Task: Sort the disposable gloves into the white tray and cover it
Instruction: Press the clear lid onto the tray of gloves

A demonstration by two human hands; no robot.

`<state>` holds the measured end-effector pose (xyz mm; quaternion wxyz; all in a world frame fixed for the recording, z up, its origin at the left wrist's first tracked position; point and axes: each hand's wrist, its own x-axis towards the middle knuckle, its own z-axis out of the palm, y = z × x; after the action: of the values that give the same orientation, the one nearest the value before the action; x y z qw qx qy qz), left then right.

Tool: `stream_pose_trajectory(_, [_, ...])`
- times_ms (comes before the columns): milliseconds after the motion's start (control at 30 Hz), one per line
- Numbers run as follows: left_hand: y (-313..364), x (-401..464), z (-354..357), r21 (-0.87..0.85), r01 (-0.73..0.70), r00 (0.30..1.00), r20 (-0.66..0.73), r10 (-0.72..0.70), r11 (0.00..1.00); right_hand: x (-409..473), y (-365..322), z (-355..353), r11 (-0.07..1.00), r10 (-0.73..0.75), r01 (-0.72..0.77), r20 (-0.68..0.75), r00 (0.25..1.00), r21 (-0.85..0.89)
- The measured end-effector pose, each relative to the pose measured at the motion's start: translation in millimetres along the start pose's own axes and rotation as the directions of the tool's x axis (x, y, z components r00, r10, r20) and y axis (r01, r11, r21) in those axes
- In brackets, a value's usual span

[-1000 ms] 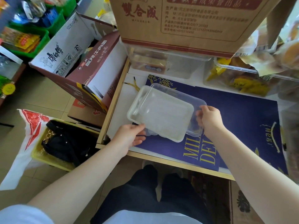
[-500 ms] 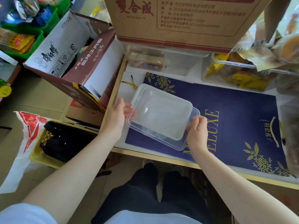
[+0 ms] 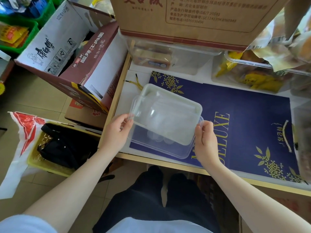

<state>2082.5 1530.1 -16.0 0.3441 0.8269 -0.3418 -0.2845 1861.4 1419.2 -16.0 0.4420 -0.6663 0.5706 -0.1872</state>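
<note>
Far left on the floor, a yellow basket (image 3: 36, 161) w/ a black bag (image 3: 67, 145); an open maroon carton (image 3: 75, 64) stands beside the worktop's left edge. Left hand (image 3: 116, 133) pinches the clear lid (image 3: 156, 118) at its left corner, thumb & fingers closed narrow on the rim. Lid sits tilted over the white tray (image 3: 185, 101), near the worktop's front-left corner, on a navy gift bag (image 3: 252, 115). Right hand (image 3: 204, 138) pinches the lid's right corner. Gloves inside can't be made out.
</note>
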Motion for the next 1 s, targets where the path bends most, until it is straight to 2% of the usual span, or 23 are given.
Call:
stream_pose_trajectory(167, [11.1, 18.4, 4.8, 0.024, -0.036, 0.995, -0.091, 0.038, 0.999, 20.9, -7.9, -1.5, 0.997, -0.045, 0.040, -0.071, 0.996, -0.069])
stream_pose_trajectory(300, [17.8, 38.9, 7.1, 0.047, -0.064, 0.998, -0.016, 0.065, 0.997, 42.5, -10.2, -3.3, 0.992, -0.095, 0.084, -0.115, 0.989, -0.096])
stream_pose_trajectory(400, [20.8, 50.6, 10.4, 0.073, -0.037, 0.999, 0.011, 0.036, 0.997, 51.2, -11.4, -1.8, 0.999, -0.020, 0.017, -0.080, 0.997, -0.037])
stream_pose_trajectory(500, [27.8, 56.7, 13.3, 0.095, -0.031, 0.999, -0.017, 0.032, 0.995, 55.2, -11.9, -2.1, 0.999, 0.039, -0.039, -0.111, 0.993, -0.003])
stream_pose_trajectory(767, [33.6, 56.5, 13.8, 0.230, -0.102, 0.993, -0.029, 0.112, 0.968, 61.2, -12.6, -10.2, 0.982, 0.172, -0.181, -0.144, 0.974, -0.048])
stream_pose_trajectory(1000, [29.0, 65.3, 25.6, 0.351, -0.109, 0.994, 0.032, 0.105, 0.930, 74.0, -22.5, -6.8, 0.989, 0.110, -0.124, -0.173, 0.979, -0.075])
